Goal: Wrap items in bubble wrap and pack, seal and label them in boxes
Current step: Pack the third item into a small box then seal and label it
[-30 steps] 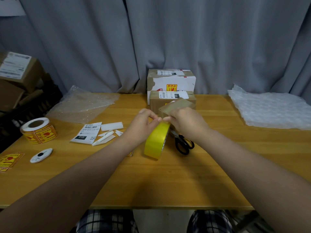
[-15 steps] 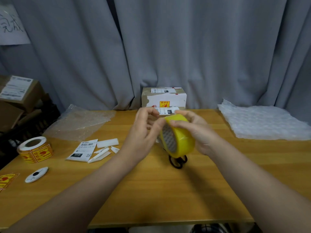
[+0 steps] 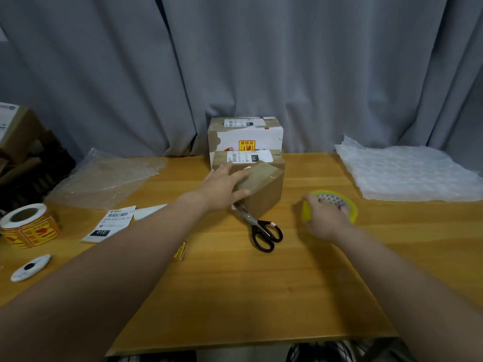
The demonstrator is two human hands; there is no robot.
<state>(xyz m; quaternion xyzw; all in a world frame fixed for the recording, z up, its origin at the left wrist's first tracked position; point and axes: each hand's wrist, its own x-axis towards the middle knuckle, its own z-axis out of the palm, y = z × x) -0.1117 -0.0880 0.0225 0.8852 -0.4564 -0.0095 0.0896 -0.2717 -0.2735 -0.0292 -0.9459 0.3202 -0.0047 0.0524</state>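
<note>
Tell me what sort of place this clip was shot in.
Probably a small parcel-packing station, perhaps at home: labelled cardboard boxes on a wooden table, bubble wrap sheets at its right, a yellow tape roll, and a roll of warning stickers at its left.

Dim, soft, slightly blurred wide-angle view

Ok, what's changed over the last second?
The right hand carried the tape roll right and down to the table, still gripping it. The left hand let go and now rests on the small box. Scissors and sticker roll stayed put.
</note>
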